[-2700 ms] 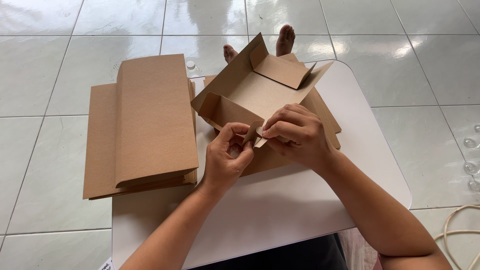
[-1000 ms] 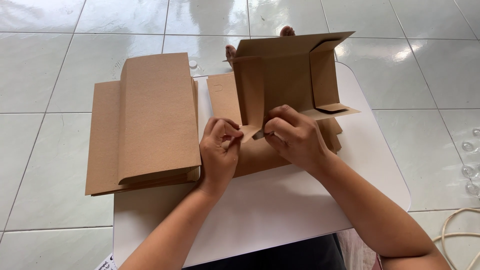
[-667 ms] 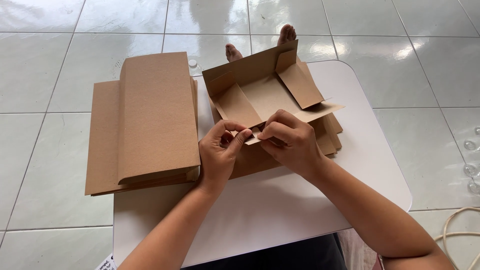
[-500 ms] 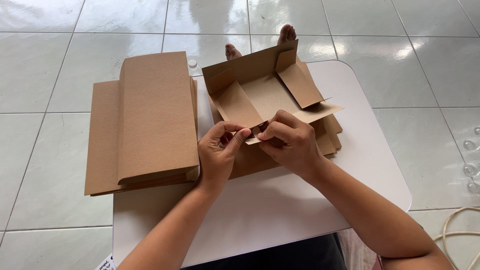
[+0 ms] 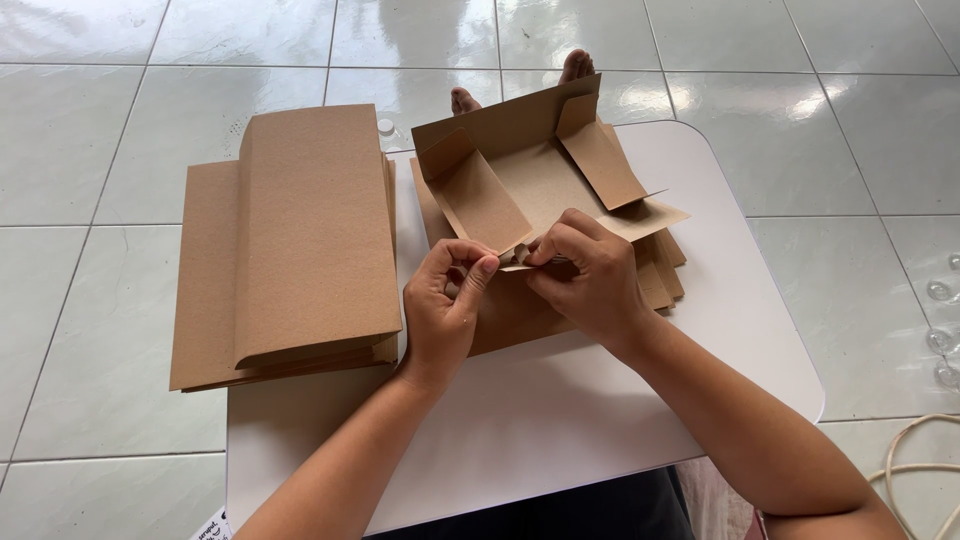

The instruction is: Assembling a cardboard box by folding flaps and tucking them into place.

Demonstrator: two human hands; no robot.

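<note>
Little change since half second ago: box [image 5: 540, 185] at frame centre stays half-folded, flaps up. Left hand [image 5: 445, 305], right hand [image 5: 590, 275]: each grip still pinching near flap edge. One box; two flat cardboard stacks [image 5: 300, 240] on white counter [image 5: 560, 420].

Bright, even daylight on a sharp, clear frame.

Glossy white floor tiles [image 5: 120, 150] carry soft glare patches, strongest at the upper right of the frame and faintly at the upper left. The white table [image 5: 560, 420] reads evenly lit, with only soft, short shadows under the stacked cardboard [image 5: 300, 240] and the forearms. Focus holds throughout; lines bend slightly near the edges.
</note>
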